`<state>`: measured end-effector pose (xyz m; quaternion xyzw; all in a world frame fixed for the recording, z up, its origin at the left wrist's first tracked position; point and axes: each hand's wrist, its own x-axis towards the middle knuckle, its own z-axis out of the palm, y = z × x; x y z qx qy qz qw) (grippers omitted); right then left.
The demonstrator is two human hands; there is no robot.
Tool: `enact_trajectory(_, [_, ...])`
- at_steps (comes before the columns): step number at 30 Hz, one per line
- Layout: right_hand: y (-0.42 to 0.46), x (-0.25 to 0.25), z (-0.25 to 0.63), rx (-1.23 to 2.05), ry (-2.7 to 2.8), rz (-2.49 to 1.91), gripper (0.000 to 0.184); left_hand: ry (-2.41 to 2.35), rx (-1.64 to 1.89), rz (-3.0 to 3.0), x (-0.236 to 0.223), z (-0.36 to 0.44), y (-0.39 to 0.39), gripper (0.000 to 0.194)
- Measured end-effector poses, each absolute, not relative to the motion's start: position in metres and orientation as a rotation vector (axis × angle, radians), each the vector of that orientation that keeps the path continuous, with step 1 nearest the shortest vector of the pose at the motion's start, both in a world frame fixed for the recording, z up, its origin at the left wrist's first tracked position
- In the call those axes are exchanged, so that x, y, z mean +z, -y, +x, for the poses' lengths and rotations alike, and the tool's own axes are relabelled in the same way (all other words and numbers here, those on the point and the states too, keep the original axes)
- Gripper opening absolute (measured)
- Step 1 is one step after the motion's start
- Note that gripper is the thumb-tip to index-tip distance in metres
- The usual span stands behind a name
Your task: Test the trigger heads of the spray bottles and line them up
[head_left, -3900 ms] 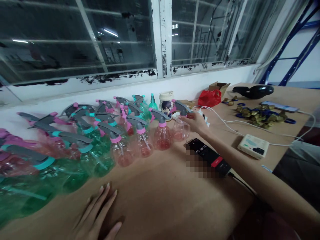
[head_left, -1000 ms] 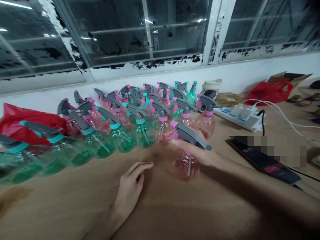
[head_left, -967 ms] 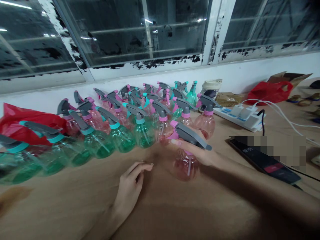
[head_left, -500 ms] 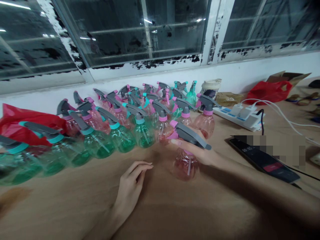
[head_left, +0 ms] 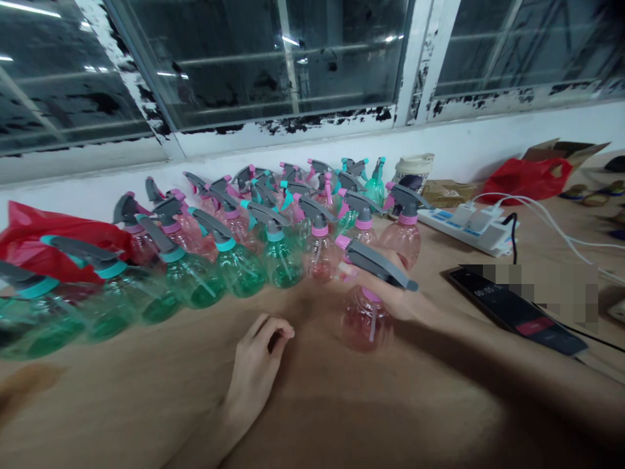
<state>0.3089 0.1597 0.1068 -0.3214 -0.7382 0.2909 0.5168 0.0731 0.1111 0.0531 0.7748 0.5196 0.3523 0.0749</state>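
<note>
My right hand is wrapped round the neck of a pink spray bottle, under its grey and pink trigger head, with a finger at the trigger. The bottle is upright at the table's front, and a pale tube shows inside it. Left of it, my left hand rests low over the table, fingers curled and the thumb meeting the fingertips; nothing shows in them. Close behind the held bottle are another pink spray bottle and a green spray bottle with a turquoise collar.
Several more green and pink spray bottles stand in rows towards the wall. A red plastic bag lies at left, another red bag at right. A white power strip with cables and a phone lie to the right. A cup stands behind.
My left hand's fingers have curled in, the thumb and fingertips coming together. My right hand still holds the pink bottle, its fingers slightly shifted at the trigger.
</note>
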Motion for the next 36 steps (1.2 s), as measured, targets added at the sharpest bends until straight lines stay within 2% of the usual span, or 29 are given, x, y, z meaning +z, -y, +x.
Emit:
enact_trajectory(4, [-0.16, 0.103, 0.308, 0.754, 1.727, -0.765, 0.016, -1.511, 1.041, 2.316, 0.053, 0.072, -0.111, 0.024])
enact_trajectory(8, [-0.16, 0.1, 0.308, 0.838, 1.723, -0.7, 0.021, -1.452, 1.034, 2.306, 0.052, 0.071, -0.11, 0.028])
enact_trajectory(17, [-0.161, 0.094, 0.311, 0.788, 1.722, -0.779, 0.017, -1.509, 1.057, 2.301, 0.053, 0.072, -0.11, 0.018])
enact_trajectory(23, [-0.161, 0.094, 0.311, 0.814, 1.734, -0.735, 0.021, -1.449, 1.062, 2.34, 0.052, 0.07, -0.109, 0.029])
enact_trajectory(31, [-0.16, 0.099, 0.31, 0.832, 1.748, -0.727, 0.019, -1.555, 1.09, 2.272, 0.05, 0.071, -0.111, 0.016])
enact_trajectory(36, [-0.16, 0.102, 0.31, 0.786, 1.77, -0.77, 0.016, -1.492, 1.106, 2.309, 0.048, 0.068, -0.112, 0.026])
